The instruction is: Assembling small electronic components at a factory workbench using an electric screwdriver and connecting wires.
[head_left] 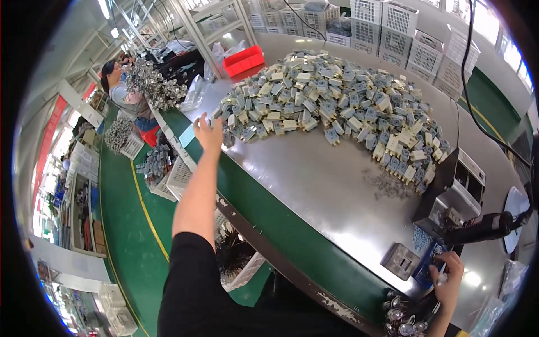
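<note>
Holding L hand [209,135] out, fingers apart, nr parts pile [314,92].
Pile's just R of those fingertips; prob best to pinch loose edge pcs. R hand [447,275] curled by blue fixture [424,271], can't tell if gripping; metal block [400,261] L of its fingers.

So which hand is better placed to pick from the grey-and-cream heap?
Probably the left hand: it's beside the heap of grey-and-cream boxy parts; the right hand is farther off, near the squarish grey metal block.
</note>
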`<state>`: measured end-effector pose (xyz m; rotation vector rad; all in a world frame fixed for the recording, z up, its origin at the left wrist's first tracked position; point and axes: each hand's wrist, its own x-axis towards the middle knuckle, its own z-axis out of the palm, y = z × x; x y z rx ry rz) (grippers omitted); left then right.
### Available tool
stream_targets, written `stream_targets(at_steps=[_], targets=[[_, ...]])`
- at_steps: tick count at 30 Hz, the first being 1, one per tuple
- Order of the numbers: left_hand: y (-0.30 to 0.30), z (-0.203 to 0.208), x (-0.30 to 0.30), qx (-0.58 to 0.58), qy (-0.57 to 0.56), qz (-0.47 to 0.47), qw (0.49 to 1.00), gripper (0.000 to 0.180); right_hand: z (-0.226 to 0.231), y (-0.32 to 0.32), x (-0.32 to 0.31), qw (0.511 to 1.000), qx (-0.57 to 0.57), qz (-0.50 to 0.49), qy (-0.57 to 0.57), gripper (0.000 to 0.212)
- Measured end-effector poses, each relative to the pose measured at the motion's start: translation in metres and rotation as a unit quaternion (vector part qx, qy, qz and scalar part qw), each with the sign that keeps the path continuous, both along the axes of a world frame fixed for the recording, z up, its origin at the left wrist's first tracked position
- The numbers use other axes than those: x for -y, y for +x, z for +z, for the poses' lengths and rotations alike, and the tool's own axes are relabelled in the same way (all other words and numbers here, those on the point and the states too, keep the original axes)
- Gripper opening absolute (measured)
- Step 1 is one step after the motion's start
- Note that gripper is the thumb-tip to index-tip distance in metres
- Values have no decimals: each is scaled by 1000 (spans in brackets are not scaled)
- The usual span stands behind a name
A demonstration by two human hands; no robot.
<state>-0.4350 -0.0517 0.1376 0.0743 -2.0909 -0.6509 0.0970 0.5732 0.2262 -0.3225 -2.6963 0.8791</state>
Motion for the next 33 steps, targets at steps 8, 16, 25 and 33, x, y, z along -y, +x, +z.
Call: stream_targets(at_steps=[8, 16, 25, 33], targets=[[-76, 1, 49, 245, 44, -187, 950, 71, -1, -12, 1, 997, 53, -55, -20, 20], [18, 10, -62, 232, 50, -112, 965, 55, -3, -10, 3, 997, 33, -69, 14, 17], [129, -4, -168, 182, 128, -213, 951, 57, -11, -16, 3, 998, 2, -43, 45, 14], [-109, -12, -40, -17, 46, -91, 995, 60, 4, -18, 14, 995, 10, -46, 85, 15]])
